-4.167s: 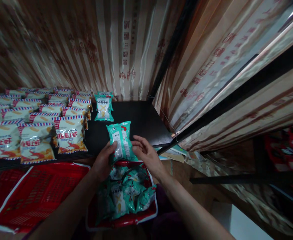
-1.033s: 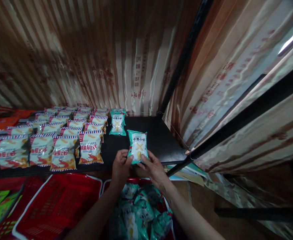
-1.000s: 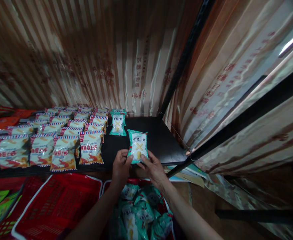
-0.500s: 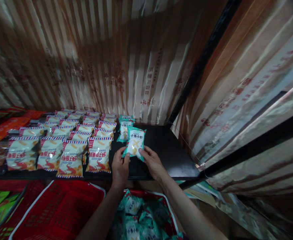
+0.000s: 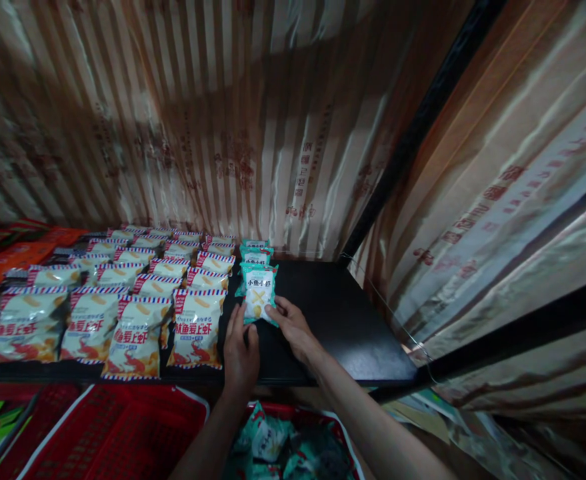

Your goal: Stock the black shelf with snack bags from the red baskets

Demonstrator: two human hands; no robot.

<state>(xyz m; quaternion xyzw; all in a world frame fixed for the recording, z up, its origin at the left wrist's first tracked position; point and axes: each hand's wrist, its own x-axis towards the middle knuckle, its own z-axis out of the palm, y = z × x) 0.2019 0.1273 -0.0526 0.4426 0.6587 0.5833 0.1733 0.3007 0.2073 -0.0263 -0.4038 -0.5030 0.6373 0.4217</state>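
Note:
A teal and white snack bag (image 5: 259, 292) stands upright near the right end of the filled part of the shelf, in front of matching teal bags (image 5: 255, 255) lined up behind it. My right hand (image 5: 293, 328) grips its lower right corner between thumb and fingers. At the lower left edge, my left hand (image 5: 241, 345) has its fingers along the side and its thumb near the bottom front. Left of my hands, white snack bags (image 5: 197, 328) with red lettering and striped tops stand in several rows.
The black shelf (image 5: 337, 320) extends right to a dark metal post (image 5: 417, 127). Pleated curtain (image 5: 223, 133) hangs behind. Below are a red basket (image 5: 341, 427) with teal bags (image 5: 270, 437) and another red basket (image 5: 123, 427). Orange packages (image 5: 27, 257) lie far left.
Both hands have moved the teal bag slightly left and back, into line with the matching bags. The view has shifted a little, so the shelf sits lower.

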